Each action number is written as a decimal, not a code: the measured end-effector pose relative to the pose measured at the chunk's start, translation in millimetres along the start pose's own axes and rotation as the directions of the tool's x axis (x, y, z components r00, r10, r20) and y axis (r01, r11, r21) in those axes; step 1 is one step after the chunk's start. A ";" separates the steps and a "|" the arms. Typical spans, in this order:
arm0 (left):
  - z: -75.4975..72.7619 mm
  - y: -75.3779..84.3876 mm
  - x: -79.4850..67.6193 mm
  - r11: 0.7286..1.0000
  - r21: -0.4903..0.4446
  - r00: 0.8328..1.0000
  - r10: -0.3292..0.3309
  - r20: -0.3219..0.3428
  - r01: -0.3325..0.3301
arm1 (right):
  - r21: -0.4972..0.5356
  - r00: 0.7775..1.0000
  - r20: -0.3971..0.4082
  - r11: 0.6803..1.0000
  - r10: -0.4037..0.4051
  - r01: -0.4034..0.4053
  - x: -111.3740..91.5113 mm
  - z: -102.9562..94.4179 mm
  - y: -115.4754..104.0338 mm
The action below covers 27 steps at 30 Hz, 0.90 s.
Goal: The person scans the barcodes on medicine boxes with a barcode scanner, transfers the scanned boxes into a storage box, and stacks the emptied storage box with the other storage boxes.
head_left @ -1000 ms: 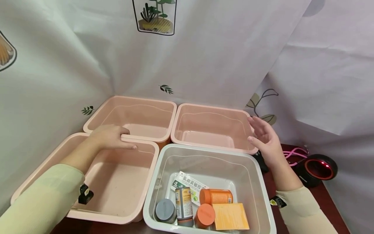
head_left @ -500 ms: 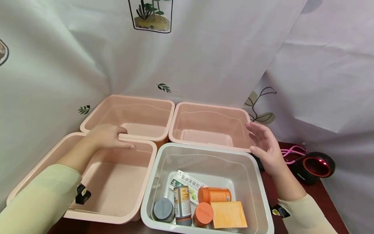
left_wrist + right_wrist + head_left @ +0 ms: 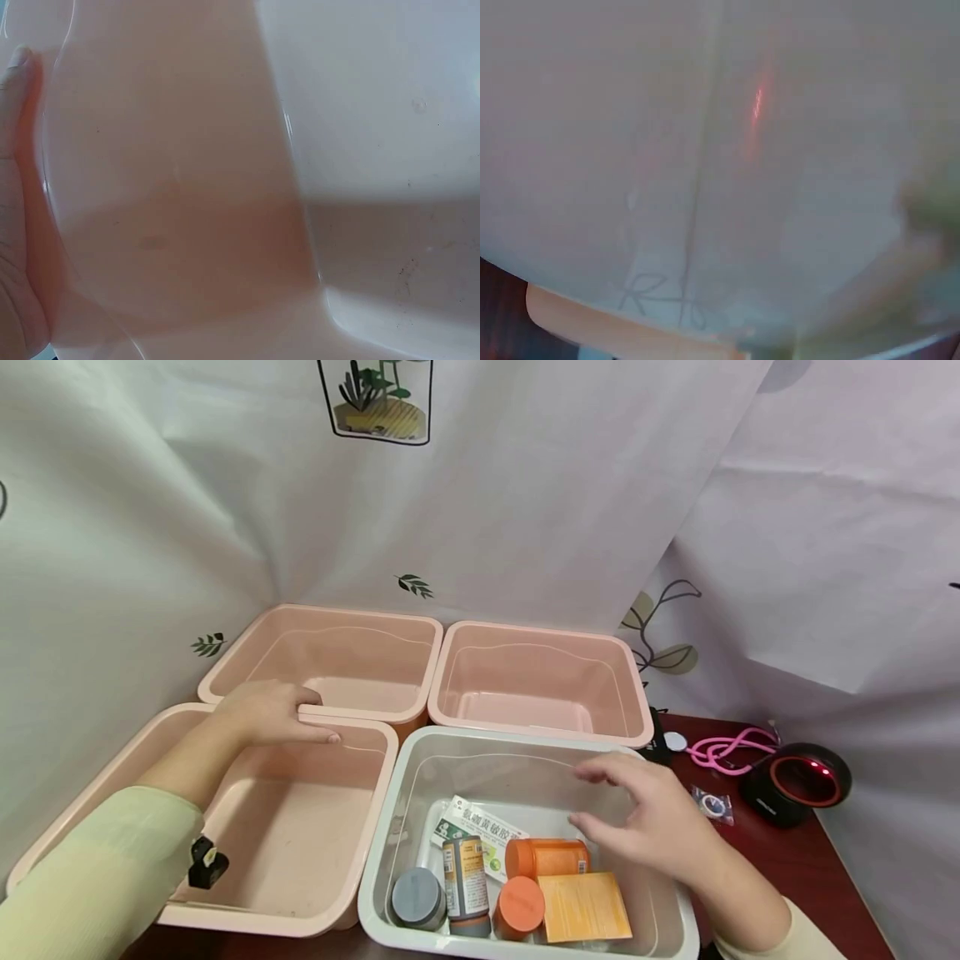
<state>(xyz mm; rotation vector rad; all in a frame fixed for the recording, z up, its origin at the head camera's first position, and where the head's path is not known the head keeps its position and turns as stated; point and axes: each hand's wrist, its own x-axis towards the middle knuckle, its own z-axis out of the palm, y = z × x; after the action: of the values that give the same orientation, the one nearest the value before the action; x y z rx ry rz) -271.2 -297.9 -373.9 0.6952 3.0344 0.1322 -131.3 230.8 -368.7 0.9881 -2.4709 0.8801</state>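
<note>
My left hand (image 3: 266,714) grips the far rim of the front-left pink bin (image 3: 300,835), thumb inside it and fingers over the back-left pink bin (image 3: 360,656). In the left wrist view the thumb (image 3: 11,150) lies along the bin wall. My right hand (image 3: 645,818) hovers over the right side of the grey bin (image 3: 517,740), thumb and fingers parted with nothing between them. In that bin lie a medicine box (image 3: 483,827), an orange bottle (image 3: 555,857), an orange-yellow box (image 3: 585,906), an orange-capped bottle (image 3: 519,903), a label-wrapped bottle (image 3: 467,877) and a grey-lidded bottle (image 3: 417,897).
Another pink bin (image 3: 540,672) stands at back right, against a hanging patterned sheet (image 3: 487,527). On the dark red table to the right are a pink stethoscope (image 3: 723,750), a small clear packet (image 3: 712,806) and a black device with a red glow (image 3: 798,781).
My right hand has swung left from beside the back-right pink bin to over the grey bin, uncovering the stethoscope and packet. The left hand keeps its grip on the rim.
</note>
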 end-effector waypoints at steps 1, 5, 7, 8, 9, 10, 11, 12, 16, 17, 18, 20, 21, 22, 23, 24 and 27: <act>0.1 -0.4 0.1 1.000 0.000 1.000 0.000 -0.001 0.000 | -0.057 0.999 0.035 0.998 0.031 -0.029 -2.0 1.7 -4.7; -0.6 -1.1 0.0 1.000 -0.001 1.000 -0.001 0.001 0.001 | -0.225 0.971 0.207 0.972 0.122 -0.074 -10.0 9.7 -19.4; -1.6 -0.8 0.2 1.000 0.001 1.000 -0.009 0.001 0.009 | -0.280 0.943 0.285 0.956 0.174 -0.091 -11.7 15.3 -23.5; -2.0 -0.9 0.2 1.000 0.003 1.000 -0.011 0.002 0.011 | -0.300 0.925 0.319 0.948 0.206 -0.108 -12.3 18.1 -24.9; -2.3 -0.7 0.5 1.000 0.004 1.000 -0.011 0.002 0.011 | -0.320 0.905 0.351 0.939 0.240 -0.125 -12.6 20.9 -25.4; -2.6 -0.5 0.9 1.000 0.005 1.000 -0.010 0.003 0.010 | -0.338 0.882 0.381 0.930 0.276 -0.145 -12.6 23.4 -26.1; -2.7 -0.2 1.4 1.000 0.004 1.000 -0.009 0.002 0.009 | -0.354 0.857 0.412 0.921 0.311 -0.163 -12.5 25.8 -26.3; -3.0 0.3 1.5 1.000 0.003 1.000 -0.006 0.003 0.006 | -0.366 0.823 0.448 0.912 0.348 -0.185 -12.3 27.4 -26.6; -2.2 0.5 0.6 1.000 -0.007 1.000 0.003 0.001 -0.003 | -0.408 0.696 0.588 0.894 0.412 -0.184 -13.8 32.0 -27.3; -1.6 0.4 0.1 1.000 -0.011 1.000 0.004 0.000 -0.004 | -0.405 0.666 0.618 0.895 0.418 -0.185 -14.5 33.0 -27.5; -0.8 0.4 -0.5 1.000 -0.016 1.000 0.005 0.002 -0.005 | -0.402 0.647 0.639 0.898 0.416 -0.181 -15.5 34.1 -27.7; 1.2 -0.6 -1.2 1.000 -0.023 1.000 0.006 0.005 -0.006 | -0.400 0.613 0.666 0.897 0.425 -0.187 -17.1 36.1 -27.9; 2.1 -0.7 -1.3 1.000 -0.027 1.000 0.007 0.006 -0.007 | -0.400 0.603 0.671 0.895 0.431 -0.195 -17.8 36.9 -28.3; 2.6 -0.4 -1.4 0.999 -0.032 1.000 0.007 0.005 -0.006 | -0.400 0.594 0.674 0.893 0.438 -0.204 -18.4 37.5 -28.7; 2.8 0.1 -1.4 0.999 -0.036 1.000 0.004 0.004 -0.004 | -0.407 0.584 0.676 0.889 0.449 -0.211 -18.5 37.8 -29.0; 2.7 0.2 -1.4 0.999 -0.037 1.000 0.003 0.002 -0.003 | -0.418 0.577 0.675 0.883 0.460 -0.214 -18.3 37.9 -29.3; 1.4 0.7 -1.6 1.000 -0.031 1.000 -0.004 -0.004 0.004 | -0.460 0.555 0.670 0.862 0.493 -0.210 -16.9 37.6 -30.5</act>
<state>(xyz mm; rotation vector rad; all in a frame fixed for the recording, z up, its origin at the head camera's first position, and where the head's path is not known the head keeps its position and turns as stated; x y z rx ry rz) -269.4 -297.9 -375.2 0.6868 3.0303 0.1805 -100.8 197.3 -392.7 0.8455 -3.5037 0.0371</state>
